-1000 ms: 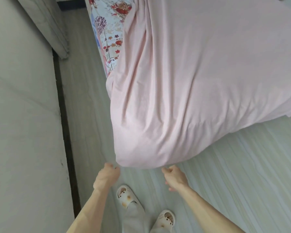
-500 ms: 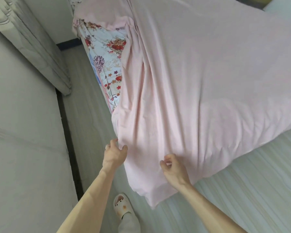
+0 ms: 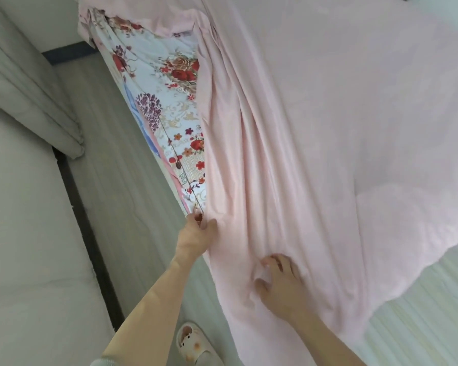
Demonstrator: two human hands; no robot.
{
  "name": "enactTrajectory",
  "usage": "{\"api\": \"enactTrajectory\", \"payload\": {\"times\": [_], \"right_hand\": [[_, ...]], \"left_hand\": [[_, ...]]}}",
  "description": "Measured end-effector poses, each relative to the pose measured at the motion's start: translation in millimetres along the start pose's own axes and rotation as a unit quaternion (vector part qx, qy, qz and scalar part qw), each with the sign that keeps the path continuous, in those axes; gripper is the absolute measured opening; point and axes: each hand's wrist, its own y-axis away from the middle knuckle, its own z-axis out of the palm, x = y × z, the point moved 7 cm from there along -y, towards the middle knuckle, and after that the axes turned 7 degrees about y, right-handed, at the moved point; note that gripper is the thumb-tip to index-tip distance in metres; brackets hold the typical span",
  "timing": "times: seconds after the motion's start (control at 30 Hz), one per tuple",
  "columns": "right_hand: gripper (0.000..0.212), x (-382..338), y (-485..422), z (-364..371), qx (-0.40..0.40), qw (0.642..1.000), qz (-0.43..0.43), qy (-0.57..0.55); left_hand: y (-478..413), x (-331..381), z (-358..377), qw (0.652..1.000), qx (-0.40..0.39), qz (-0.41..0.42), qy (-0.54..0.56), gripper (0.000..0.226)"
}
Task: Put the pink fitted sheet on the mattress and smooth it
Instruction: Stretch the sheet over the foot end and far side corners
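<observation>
Pink fitted sheet (image 3: 328, 128) is lying across the top of the mattress (image 3: 164, 83) and hanging loose over the near corner, leaving a long floral strip of the mattress bare along the left side. Left hand (image 3: 196, 233) is pinching the sheet's edge just beside that bare strip. Right hand (image 3: 278, 281) is gripping a bunched fold lower on the hanging part, fingers curled into the cloth. Risks, as judged: the hands are holding separate folds, so the hem may be seating above the corner instead of under it. A hard tug may be dragging the far edge off. The slack tail is hanging near the slipper (image 3: 193, 344) and could be trodden on.
</observation>
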Motion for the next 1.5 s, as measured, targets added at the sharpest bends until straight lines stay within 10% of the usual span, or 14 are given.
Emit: {"api": "enactTrajectory", "payload": {"times": [0.13,0.27,0.43,0.67,1.1,1.3,1.5], "right_hand": [[0.042,-12,-23,-14,-0.05,0.996,0.07,0.016],[0.015,-45,-44,-44,0.063,0.995,0.074,-0.039],[0.032,-117,-75,-42,0.111,0.993,0.015,-0.03],[0.084,-145,-95,9,0.018,0.969,0.028,0.245],[0.067,-185,-153,-46,-0.204,0.945,0.029,0.255],[0.031,-253,-205,-125,-0.001,0.999,0.001,-0.053],[0.028,-303,-250,-129,0.012,0.995,-0.042,-0.084]], "left_hand": [[-1,-23,-30,0.997,0.056,0.025,0.05,0.032],[-8,-95,-96,0.987,0.132,-0.025,0.092,0.035],[-19,-182,-196,0.952,0.247,-0.137,0.114,0.033],[-58,-212,-216,0.976,0.083,-0.195,-0.045,0.027],[-135,-34,-177,0.997,-0.001,-0.059,0.049,0.045],[-191,12,-146,0.996,-0.06,-0.055,0.045,0.043],[-203,14,-136,0.979,-0.154,-0.084,0.101,0.016]]}}
